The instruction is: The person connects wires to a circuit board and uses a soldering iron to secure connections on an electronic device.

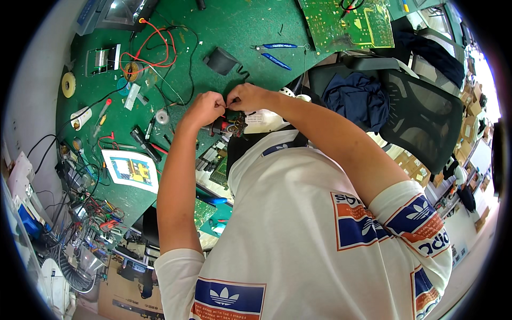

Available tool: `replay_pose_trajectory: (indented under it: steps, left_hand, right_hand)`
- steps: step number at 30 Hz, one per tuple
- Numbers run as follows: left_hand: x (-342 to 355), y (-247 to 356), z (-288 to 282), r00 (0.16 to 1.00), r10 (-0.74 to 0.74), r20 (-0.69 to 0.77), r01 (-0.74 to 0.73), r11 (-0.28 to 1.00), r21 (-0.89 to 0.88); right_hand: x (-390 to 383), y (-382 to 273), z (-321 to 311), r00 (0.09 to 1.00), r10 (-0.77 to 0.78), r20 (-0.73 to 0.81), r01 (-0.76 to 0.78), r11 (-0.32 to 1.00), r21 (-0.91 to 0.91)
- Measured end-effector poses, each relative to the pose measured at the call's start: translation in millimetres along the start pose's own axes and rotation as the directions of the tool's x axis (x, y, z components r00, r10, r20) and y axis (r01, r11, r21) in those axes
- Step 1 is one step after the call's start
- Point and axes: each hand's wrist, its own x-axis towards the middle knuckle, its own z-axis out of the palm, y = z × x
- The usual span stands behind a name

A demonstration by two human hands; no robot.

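My left hand (207, 109) and my right hand (248, 98) meet near the table's front edge, fingertips pinched close together. Whatever lies between the fingertips is too small to make out, perhaps dark and thin. Just below them is a small assembly (233, 124) with a tangle of coloured wires and a dark green part. A white piece with a printed label (260, 122) sits beside it, under my right wrist. Beyond my hands lies a dark grey box-shaped part (221, 61) with a coiled black cord (243, 72).
Blue-handled cutters (277, 55) and a large green circuit board (349, 24) lie farther off. Red test leads (165, 48), a black flashlight (145, 143) and a printed sheet (131, 169) are at left, near tangled cables (88, 197). An office chair (421, 112) stands at right.
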Motion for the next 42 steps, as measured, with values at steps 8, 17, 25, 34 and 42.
replay_pose_trajectory:
  steps: [8, 17, 25, 34, 42]
  left_hand:
    - [-2.4, 3.3, 1.0, 1.000, -0.010, -0.018, 0.010, 1.000, -0.023]
    - [-2.3, 3.3, 17.2, 0.980, 0.123, -0.158, -0.103, 0.986, 0.128]
    - [-10.5, 6.8, 29.5, 0.922, 0.232, -0.311, -0.136, 0.944, 0.302]
    - [-11.5, 6.5, 34.9, 0.910, 0.250, -0.332, -0.119, 0.923, 0.367]
    - [-15.3, 5.3, 44.2, 0.868, 0.260, -0.423, -0.086, 0.918, 0.387]
  right_hand:
    - [0.1, 1.5, 3.5, 0.997, -0.046, -0.059, 0.044, 0.999, -0.020]
    - [-1.6, 0.4, 4.5, 0.993, -0.047, -0.109, 0.046, 0.999, -0.004]
    - [1.1, 11.0, 5.9, 0.993, -0.033, -0.114, 0.032, 0.999, -0.011]
    - [-2.3, -14.2, -5.9, 0.992, 0.124, -0.013, -0.124, 0.992, 0.002]
    - [0.3, -9.4, -6.3, 0.992, 0.123, 0.004, -0.123, 0.992, -0.022]
